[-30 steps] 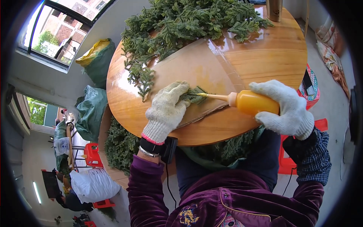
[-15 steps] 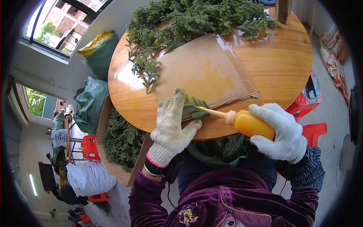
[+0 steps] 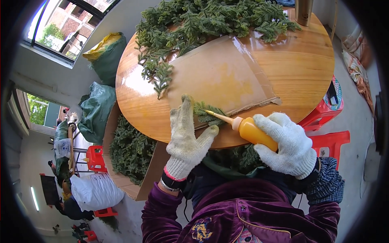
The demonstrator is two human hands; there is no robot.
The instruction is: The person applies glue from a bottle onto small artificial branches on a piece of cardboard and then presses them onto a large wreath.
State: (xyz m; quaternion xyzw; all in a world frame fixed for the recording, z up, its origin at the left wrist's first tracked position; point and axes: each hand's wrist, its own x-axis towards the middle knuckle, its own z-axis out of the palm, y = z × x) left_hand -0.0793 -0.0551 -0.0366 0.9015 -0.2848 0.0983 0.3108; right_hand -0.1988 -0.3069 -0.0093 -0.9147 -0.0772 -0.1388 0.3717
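My left hand [image 3: 184, 139], in a white knitted glove stained yellow at the fingertips, is at the table's near edge. Its fingers are stretched upward. A small green artificial pine sprig [image 3: 208, 113] sits between these fingers and the thumb, and the grip itself is partly hidden. My right hand [image 3: 285, 143], also gloved, grips a squeeze bottle [image 3: 256, 133] of orange-yellow liquid. The bottle is tilted, and its pale pointed nozzle reaches left over the sprig. Beneath the sprig lies a flat cardboard sheet [image 3: 210, 77] with yellow smears.
Pine branches [image 3: 210, 20] heap across the far side of the round wooden table [image 3: 300, 65]. A metal cup [image 3: 303, 12] stands at the far right. More greenery fills a cardboard box [image 3: 148, 172] at left. Red stools [image 3: 330, 143] are at right, and green sacks [image 3: 97, 113] at left.
My right hand has shifted left and slightly down with the bottle, bringing the nozzle farther over the sprig. My left hand has moved only slightly, its fingertips tipping left.
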